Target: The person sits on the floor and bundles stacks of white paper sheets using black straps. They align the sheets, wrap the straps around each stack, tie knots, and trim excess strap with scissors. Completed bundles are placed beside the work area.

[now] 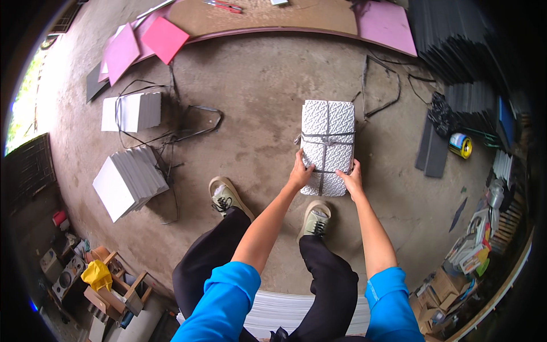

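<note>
A tied bundle of white panels [327, 119] with an embossed, wavy surface is in front of me, right of the middle. Dark straps cross it lengthwise and sideways, knotted near its centre. My left hand [300, 172] grips its left edge near the close end, the thumb over the top. On the opposite edge, my right hand [351, 179] grips the bundle in the same way. Whether the bundle rests fully on the floor or is slightly raised, I cannot tell. My shoe [316, 219] is just below its near end.
Two stacks of white panels, one far [131, 112] and one nearer [132, 179], stand left among loose black straps [196, 130]. A low table [273, 17] with red-handled scissors [225, 6] lies ahead. At right are dark sheets [450, 51] and a tape roll [460, 146].
</note>
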A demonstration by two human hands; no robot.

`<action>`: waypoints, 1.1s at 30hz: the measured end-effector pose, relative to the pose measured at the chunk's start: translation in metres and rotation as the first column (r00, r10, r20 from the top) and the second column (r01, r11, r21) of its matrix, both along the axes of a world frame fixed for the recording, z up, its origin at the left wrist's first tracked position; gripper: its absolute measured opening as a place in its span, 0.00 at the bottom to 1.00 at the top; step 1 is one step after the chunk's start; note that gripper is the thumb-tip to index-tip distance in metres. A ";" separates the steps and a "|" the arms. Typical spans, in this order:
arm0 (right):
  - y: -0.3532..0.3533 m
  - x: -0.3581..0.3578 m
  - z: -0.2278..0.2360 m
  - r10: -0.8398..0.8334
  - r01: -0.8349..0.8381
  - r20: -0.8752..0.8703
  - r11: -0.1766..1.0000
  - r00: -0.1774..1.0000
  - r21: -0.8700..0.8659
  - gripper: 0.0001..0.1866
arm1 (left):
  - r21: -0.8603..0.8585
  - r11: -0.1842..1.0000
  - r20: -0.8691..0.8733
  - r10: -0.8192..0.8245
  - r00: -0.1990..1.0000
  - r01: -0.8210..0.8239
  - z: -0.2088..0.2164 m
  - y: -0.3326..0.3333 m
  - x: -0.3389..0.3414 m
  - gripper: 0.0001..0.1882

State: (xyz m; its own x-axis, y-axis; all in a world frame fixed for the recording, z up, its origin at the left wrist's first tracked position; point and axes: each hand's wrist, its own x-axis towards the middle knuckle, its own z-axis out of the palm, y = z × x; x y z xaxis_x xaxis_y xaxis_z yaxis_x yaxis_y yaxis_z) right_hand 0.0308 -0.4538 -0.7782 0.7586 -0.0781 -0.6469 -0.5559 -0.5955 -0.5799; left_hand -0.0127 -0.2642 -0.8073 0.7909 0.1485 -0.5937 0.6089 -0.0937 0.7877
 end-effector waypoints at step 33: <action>0.431 0.188 0.391 0.722 -0.733 0.195 0.577 0.664 0.359 0.10 | 0.320 0.209 0.150 0.952 0.267 -0.924 0.359 0.247 -0.141 0.11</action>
